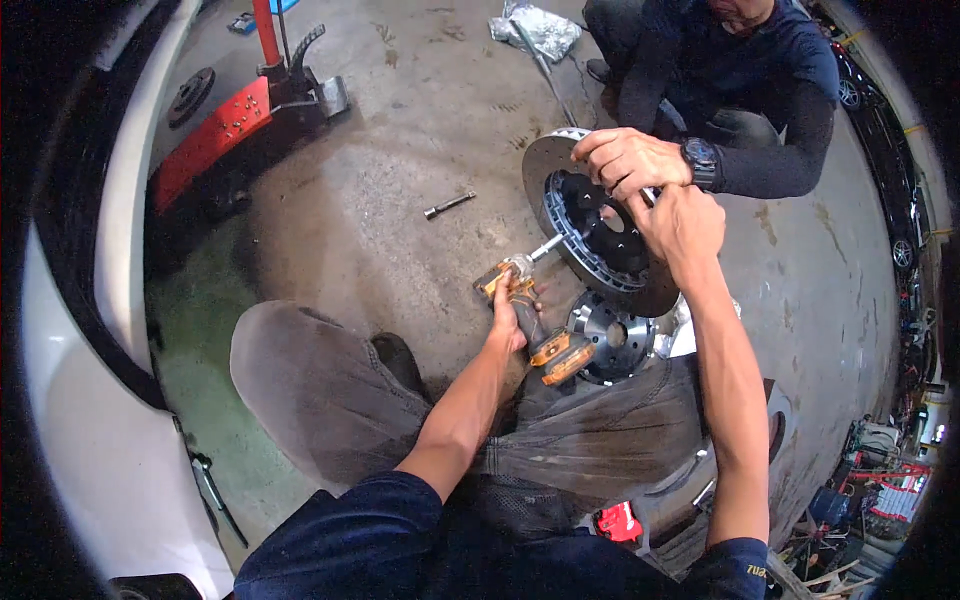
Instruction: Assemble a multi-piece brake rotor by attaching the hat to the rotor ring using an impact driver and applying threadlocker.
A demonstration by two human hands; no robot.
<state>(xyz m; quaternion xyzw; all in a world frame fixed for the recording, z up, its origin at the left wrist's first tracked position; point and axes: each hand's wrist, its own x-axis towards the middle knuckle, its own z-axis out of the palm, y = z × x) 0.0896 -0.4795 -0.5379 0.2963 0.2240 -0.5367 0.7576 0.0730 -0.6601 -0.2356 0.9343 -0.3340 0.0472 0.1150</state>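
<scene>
Concrete floor | left hand (508, 315) grips impact driver (520, 300) | right hand (683, 225) grips brake disc (600, 225)

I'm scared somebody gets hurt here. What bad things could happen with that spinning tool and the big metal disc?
The left hand drives a power tool into the brake disc, close to the right hand and the other person's hand; a slip might nick fingers. The disc stands on edge, held only by hands, so it could tip onto legs. The loose socket extension on the floor might roll underfoot.
</scene>
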